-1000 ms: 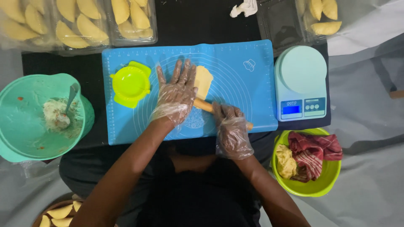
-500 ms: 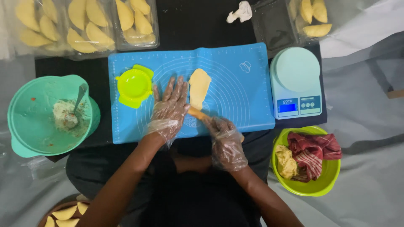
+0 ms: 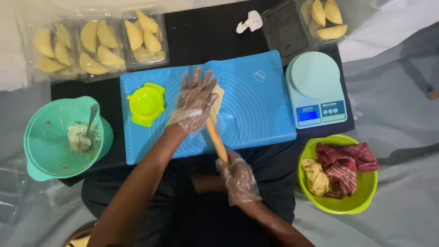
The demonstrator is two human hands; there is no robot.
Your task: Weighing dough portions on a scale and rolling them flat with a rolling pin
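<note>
A blue silicone mat (image 3: 260, 105) lies on the dark table in front of me. A thin piece of yellow dough (image 3: 219, 95) rests on it, mostly hidden by my left hand (image 3: 194, 103). That hand wears a clear plastic glove and lies flat with fingers spread over the dough and the far end of a wooden rolling pin (image 3: 215, 135). My gloved right hand (image 3: 238, 177) is closed around the pin's near end, just off the mat's front edge above my lap.
A yellow-green dumpling press (image 3: 146, 104) sits on the mat's left. Left of that is a teal bowl (image 3: 43, 155) with filling and a spoon. A kitchen scale (image 3: 315, 87), a green bowl (image 3: 366, 192) with dough and red cloth, and clear trays of folded pastries (image 3: 98, 43) surround the mat.
The pin has swung from lying across the mat to pointing away from me. My left hand slid forward over the dough and my right hand drew back to the mat's front edge.
</note>
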